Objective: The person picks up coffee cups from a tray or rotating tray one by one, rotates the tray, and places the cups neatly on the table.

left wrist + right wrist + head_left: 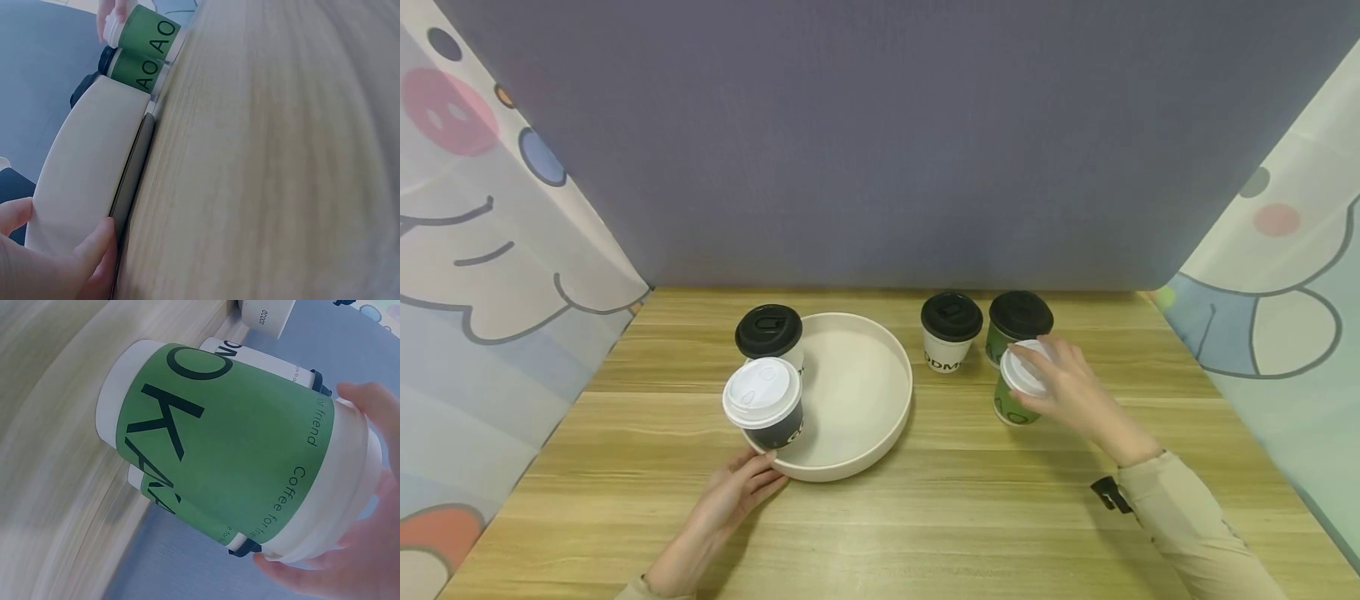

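My left hand (737,492) grips the front-left rim of a round cream tray (857,400), thumb at the rim and fingers along the outer wall. At the tray's left side is a black-sleeved paper cup (778,427) with a white lid. Behind it is a white paper cup (768,332) with a black lid. My right hand (1063,387) holds a green paper cup (231,437) by its white lid, thumb and fingers spread around the lid's edge. Close behind that one is another green cup (1021,317), black-lidded and partly hidden.
A white cup (950,332) with a black lid stands between the tray and the green cups. On the wooden table (910,533), a small black clip-like piece (1111,494) shows beside the right sleeve. A grey panel (880,150) rises along the back, with printed curtains (1262,275) at the sides.
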Demonstrator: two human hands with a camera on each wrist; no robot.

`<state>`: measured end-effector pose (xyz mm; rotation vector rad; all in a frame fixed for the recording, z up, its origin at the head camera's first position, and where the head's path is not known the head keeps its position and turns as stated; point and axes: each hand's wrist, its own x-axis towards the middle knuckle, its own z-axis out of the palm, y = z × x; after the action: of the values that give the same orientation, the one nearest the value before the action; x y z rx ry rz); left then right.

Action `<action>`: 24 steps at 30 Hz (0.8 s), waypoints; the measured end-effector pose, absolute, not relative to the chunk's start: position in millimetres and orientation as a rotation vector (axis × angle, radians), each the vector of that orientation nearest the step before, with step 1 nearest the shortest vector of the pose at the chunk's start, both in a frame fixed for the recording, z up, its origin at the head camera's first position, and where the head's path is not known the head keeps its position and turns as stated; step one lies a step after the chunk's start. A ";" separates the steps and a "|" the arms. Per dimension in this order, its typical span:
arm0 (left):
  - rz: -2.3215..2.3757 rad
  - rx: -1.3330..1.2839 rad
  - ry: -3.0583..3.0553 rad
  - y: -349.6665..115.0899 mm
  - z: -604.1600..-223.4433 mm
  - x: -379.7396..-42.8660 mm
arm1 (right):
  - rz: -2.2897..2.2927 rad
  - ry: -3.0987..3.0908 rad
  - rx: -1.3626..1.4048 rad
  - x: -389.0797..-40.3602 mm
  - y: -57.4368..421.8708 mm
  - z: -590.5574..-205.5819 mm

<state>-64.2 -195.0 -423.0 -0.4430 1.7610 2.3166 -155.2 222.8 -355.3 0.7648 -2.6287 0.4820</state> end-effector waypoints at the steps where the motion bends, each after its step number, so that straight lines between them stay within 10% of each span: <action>1: 2.316 -0.446 1.761 -195.0 -423.0 -64.2 | 0.481 -2.636 0.762 -155.2 222.7 -355.3; 24: 2.315 -0.459 1.755 -196.1 -422.6 -64.2 | 0.437 -2.714 0.740 -153.9 222.8 -353.2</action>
<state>-64.2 -196.1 -422.6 -0.4585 1.7554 2.3149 -153.9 222.8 -353.2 0.7404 -2.7143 0.4371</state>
